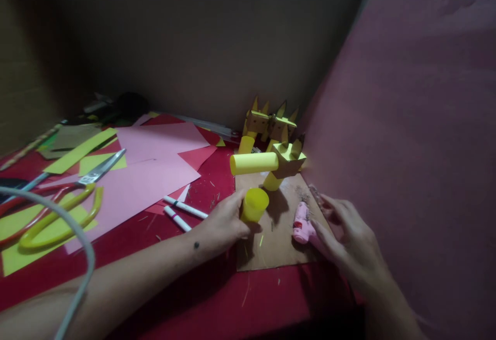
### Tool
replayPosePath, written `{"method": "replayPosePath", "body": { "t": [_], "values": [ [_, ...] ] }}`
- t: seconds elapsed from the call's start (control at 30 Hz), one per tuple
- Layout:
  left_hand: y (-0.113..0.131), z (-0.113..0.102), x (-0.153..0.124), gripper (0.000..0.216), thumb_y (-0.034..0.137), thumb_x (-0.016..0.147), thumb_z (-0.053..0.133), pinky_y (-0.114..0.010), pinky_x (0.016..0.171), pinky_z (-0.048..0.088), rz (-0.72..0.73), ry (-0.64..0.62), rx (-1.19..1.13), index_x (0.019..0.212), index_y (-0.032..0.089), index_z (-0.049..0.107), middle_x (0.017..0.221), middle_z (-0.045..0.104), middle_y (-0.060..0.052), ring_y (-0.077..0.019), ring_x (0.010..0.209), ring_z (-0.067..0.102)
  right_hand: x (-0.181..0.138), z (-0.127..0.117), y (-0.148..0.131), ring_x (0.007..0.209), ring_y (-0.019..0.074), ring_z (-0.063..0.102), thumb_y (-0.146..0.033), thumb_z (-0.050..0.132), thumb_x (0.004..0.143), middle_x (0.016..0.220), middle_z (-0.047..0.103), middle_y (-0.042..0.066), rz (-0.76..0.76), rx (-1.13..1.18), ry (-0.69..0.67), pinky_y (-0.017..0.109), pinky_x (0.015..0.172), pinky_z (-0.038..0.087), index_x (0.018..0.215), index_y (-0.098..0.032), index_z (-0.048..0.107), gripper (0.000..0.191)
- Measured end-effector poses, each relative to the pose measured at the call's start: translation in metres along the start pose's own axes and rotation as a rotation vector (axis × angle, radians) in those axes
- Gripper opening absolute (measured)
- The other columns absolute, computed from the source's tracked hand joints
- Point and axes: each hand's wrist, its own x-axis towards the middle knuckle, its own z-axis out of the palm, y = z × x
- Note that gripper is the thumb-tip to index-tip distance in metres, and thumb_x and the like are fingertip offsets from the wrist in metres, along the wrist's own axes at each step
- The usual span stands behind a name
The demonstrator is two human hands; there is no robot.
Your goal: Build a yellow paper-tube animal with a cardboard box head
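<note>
1. Yellow paper tube [254, 205]: held over the near-left part of the cardboard sheet [277, 252]; contact with the sheet cannot be confirmed.
2. Left hand [225, 220]: closed around the tube's left side, thumb and fingers gripping.
3. Right hand [346, 236]: partly open, thumb at the pink glue gun [301, 223]; whether it grips the handle cannot be told.
4. Glue gun: on the sheet's right side.

Hands [225, 222] + forearms [143, 273] bare; sm round mark [196, 245] nr L wrist [189, 253].
</note>
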Motion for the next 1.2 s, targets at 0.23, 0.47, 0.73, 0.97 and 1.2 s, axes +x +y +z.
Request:
{"method": "replayPosePath", "body": {
  "t": [0.23, 0.47, 0.73, 0.97, 1.2],
  "values": [
    [-0.003, -0.009, 0.027, 0.043, 0.018, 0.06, 0.073, -0.037, 0.079, 0.053, -0.006, 0.058, 0.032, 0.102, 0.016, 0.066, 0.098, 0.073, -0.007, -0.0283, 0.095, 0.066, 0.091, 0.017, -0.063, 0.117, 0.0332, 0.05, -0.009, 0.055, 0.083, 0.126, 0.061, 0.019, -0.57, -0.163, -0.003, 0.047, 0.101, 0.045, 0.137, -0.006, 0.049, 0.054],
    [-0.009, -0.009, 0.033, 0.053, 0.019, 0.058, 0.075, -0.039, 0.08, 0.054, 0.044, 0.076, 0.106, 0.11, 0.017, 0.065, 0.1, 0.073, -0.008, -0.0304, 0.097, 0.067, 0.14, 0.046, -0.078, 0.109, 0.0316, 0.056, -0.016, 0.063, 0.075, 0.116, 0.066, 0.018, -0.636, -0.299, -0.29, 0.045, 0.105, 0.035, 0.143, -0.004, 0.04, 0.072],
    [-0.012, -0.012, 0.032, 0.057, 0.017, 0.057, 0.075, -0.038, 0.085, 0.053, 0.071, 0.103, 0.06, 0.113, 0.018, 0.064, 0.104, 0.072, -0.007, -0.0292, 0.101, 0.065, 0.145, 0.048, -0.073, 0.106, 0.032, 0.057, -0.018, 0.06, 0.074, 0.115, 0.066, 0.018, -0.596, -0.268, -0.35, 0.048, 0.104, 0.031, 0.14, -0.006, 0.044, 0.069],
    [-0.014, -0.018, 0.031, 0.047, 0.014, 0.061, 0.071, -0.037, 0.081, 0.053, 0.062, 0.166, -0.036, 0.107, 0.016, 0.061, 0.099, 0.072, -0.007, -0.0249, 0.093, 0.067, 0.15, 0.046, -0.063, 0.104, 0.029, 0.056, -0.008, 0.049, 0.073, 0.115, 0.065, 0.016, -0.588, -0.207, -0.316, 0.048, 0.101, 0.03, 0.138, -0.013, 0.046, 0.065],
    [-0.018, -0.014, 0.042, 0.046, 0.016, 0.059, 0.075, -0.035, 0.077, 0.053, 0.047, 0.242, -0.005, 0.103, 0.017, 0.062, 0.093, 0.072, -0.005, -0.024, 0.09, 0.067, 0.151, 0.049, -0.056, 0.1, 0.0287, 0.056, -0.008, 0.049, 0.071, 0.109, 0.065, 0.014, -0.599, -0.215, -0.299, 0.046, 0.097, 0.032, 0.138, -0.014, 0.047, 0.067]
  ]
}}
